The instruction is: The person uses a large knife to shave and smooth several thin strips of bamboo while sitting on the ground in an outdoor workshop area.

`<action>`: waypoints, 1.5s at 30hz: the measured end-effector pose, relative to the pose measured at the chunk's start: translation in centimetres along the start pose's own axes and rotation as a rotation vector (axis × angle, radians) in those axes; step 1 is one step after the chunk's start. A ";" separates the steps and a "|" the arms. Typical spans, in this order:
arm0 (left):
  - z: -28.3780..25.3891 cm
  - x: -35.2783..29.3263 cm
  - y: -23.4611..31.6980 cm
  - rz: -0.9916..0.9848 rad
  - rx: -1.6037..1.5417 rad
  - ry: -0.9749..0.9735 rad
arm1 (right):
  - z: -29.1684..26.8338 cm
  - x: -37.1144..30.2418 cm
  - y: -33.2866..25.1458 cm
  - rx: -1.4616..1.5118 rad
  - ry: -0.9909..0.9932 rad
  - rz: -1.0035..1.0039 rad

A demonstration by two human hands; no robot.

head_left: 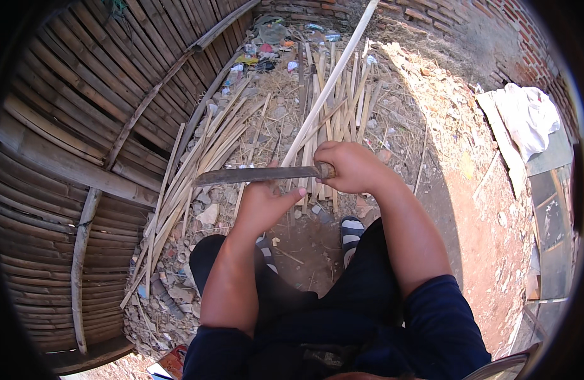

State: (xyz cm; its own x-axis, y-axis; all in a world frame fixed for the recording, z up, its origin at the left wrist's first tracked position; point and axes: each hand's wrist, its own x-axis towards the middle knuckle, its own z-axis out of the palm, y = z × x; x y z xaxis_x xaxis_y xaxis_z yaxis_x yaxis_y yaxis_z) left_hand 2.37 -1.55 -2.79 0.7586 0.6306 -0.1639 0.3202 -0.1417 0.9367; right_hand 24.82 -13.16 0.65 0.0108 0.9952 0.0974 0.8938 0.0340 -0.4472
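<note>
My right hand (348,167) is closed round the short handle of a machete (257,175). Its long dark blade lies crosswise, pointing left over the fingers of my left hand (266,206). A pale bamboo strip (333,82) slants from the top of the view down to the blade, where my left hand grips its near end. The left thumb sticks out to the right, below the blade; the other fingers are partly hidden behind the metal. Where the edge meets the strip is too small to make out.
Cut bamboo strips (342,101) lie on the rubble ahead, and another pile of strips (206,149) lies along the bamboo wall (108,82) at left. Litter (266,54) is scattered at the back near a brick wall (425,12). A white sack (526,117) rests at right. My sandalled feet are below.
</note>
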 end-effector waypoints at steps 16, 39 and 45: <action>0.5 0.1 0.1 0.029 0.090 0.057 | -0.3 -0.5 -0.5 -0.086 -0.028 0.041; 1.0 0.4 -2.5 0.081 -0.018 0.175 | 0.5 0.3 -1.1 -0.090 0.062 0.021; 0.5 0.2 -3.3 0.101 -0.113 0.174 | -2.8 -0.7 3.5 -0.069 0.222 0.333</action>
State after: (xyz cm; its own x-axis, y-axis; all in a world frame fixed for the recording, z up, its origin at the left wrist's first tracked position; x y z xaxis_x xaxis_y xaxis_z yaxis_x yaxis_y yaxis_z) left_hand 1.71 -1.32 -6.04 0.6711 0.7411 -0.0207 0.1747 -0.1309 0.9759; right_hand 29.17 -14.02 1.57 0.3948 0.9064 0.1505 0.8529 -0.3006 -0.4269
